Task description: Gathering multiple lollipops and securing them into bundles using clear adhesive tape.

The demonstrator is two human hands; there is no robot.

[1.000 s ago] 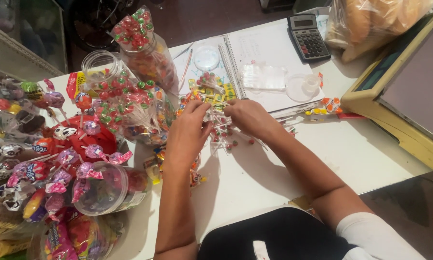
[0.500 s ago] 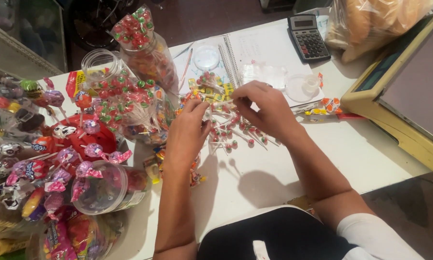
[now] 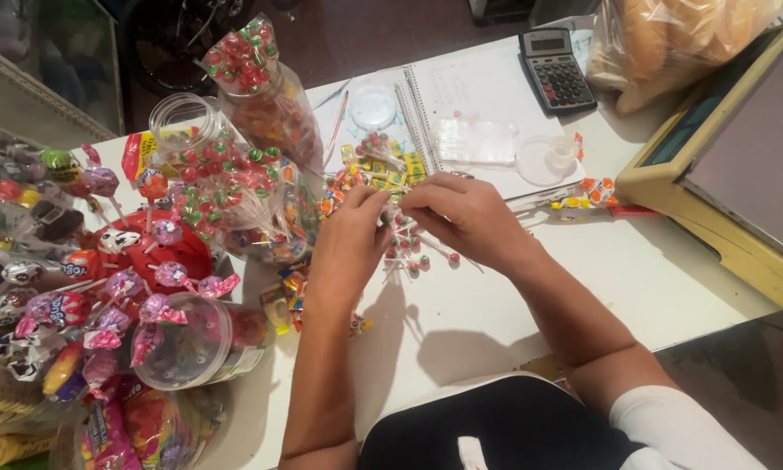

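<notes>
My left hand point(image 3: 350, 239) and my right hand point(image 3: 465, 218) meet fingertip to fingertip over a loose pile of small red and green lollipops point(image 3: 413, 248) on the white table point(image 3: 531, 296). Both pinch thin lollipop sticks between them; how many sticks each holds is hidden by the fingers. More small wrapped candies point(image 3: 374, 165) lie just beyond my hands. A clear bag of the same lollipops point(image 3: 230, 196) sits left of my left hand.
Clear jars point(image 3: 265, 96) and a red stand of wrapped lollipops point(image 3: 130, 261) crowd the left side. An open notebook point(image 3: 470, 96), calculator point(image 3: 555, 70), plastic lid point(image 3: 544, 158), bagged bread point(image 3: 670, 39) and a wooden-framed counter point(image 3: 731, 157) lie at the back and right.
My right hand swung out to the right over the pile, then came back left to meet my left hand. The left hand stayed nearly still.
</notes>
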